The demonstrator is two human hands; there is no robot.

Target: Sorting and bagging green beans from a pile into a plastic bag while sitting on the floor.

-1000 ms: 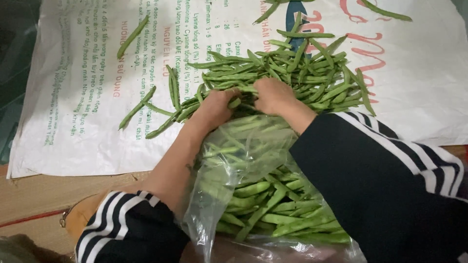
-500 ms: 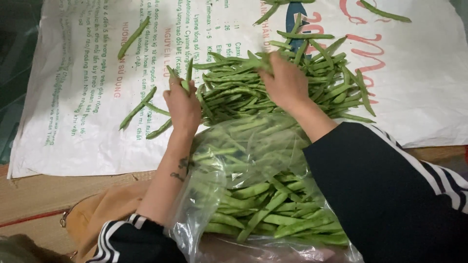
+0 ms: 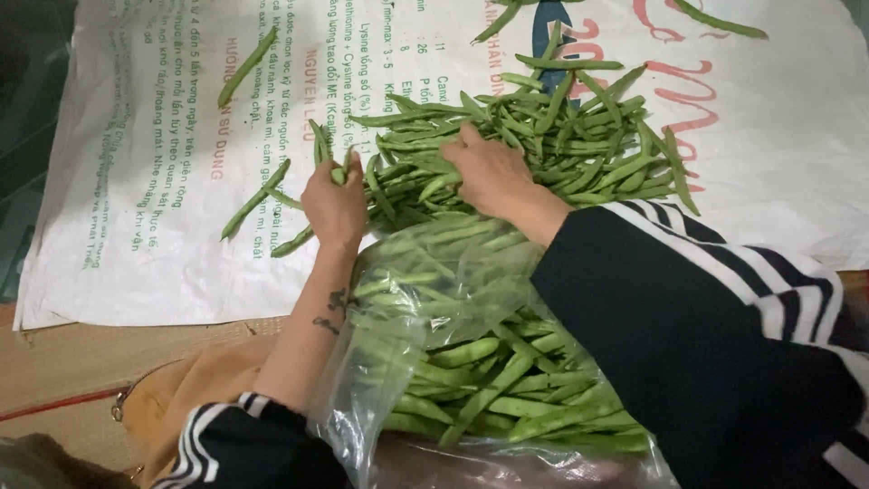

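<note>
Left hand (image 3: pixel 335 204) – curled on green beans (image 3: pixel 543 136) | right hand (image 3: pixel 493 172) – gripping beans

The left hand (image 3: pixel 335 204) covers the bean ends it grips — fingertips unseen. The clear bag (image 3: pixel 471 362) runs off the bottom edge — its base is cut, and the right sleeve (image 3: pixel 724 353) hides its side.
</note>
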